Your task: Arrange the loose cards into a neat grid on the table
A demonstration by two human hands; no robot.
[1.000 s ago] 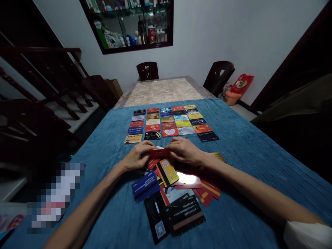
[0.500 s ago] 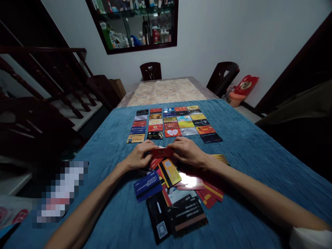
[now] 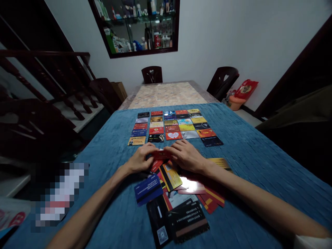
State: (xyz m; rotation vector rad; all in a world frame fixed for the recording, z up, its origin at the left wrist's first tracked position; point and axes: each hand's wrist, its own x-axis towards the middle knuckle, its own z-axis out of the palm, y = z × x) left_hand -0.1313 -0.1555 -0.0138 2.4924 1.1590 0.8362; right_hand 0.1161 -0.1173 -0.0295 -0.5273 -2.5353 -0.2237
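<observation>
A red card [image 3: 160, 154] is pinched between my two hands, just above a loose pile of cards. My left hand [image 3: 140, 158] closes on its left end, my right hand [image 3: 186, 155] on its right. Something white shows a little behind the card. Under my hands lie a yellow card [image 3: 171, 177] with a black stripe, a blue card [image 3: 148, 189], black cards [image 3: 188, 221] and several red ones [image 3: 211, 199]. Beyond my hands, several cards lie face up in columns, among them a heart card [image 3: 173, 135], a black card [image 3: 156, 138] and a dark blue card [image 3: 212, 140].
The blue cloth [image 3: 103, 148] covers the near part of the table; a patterned tabletop [image 3: 168, 93] shows beyond. Chairs [image 3: 152, 74] stand around it. At the left edge lie a blurred-out item [image 3: 61, 197] and a plastic bag [image 3: 12, 216]. A gold card [image 3: 220, 163] sits beside my right wrist.
The view has shifted slightly. Both hands stay on the red card, and my right fingers have moved inward over it. The cards on the cloth lie as before.
</observation>
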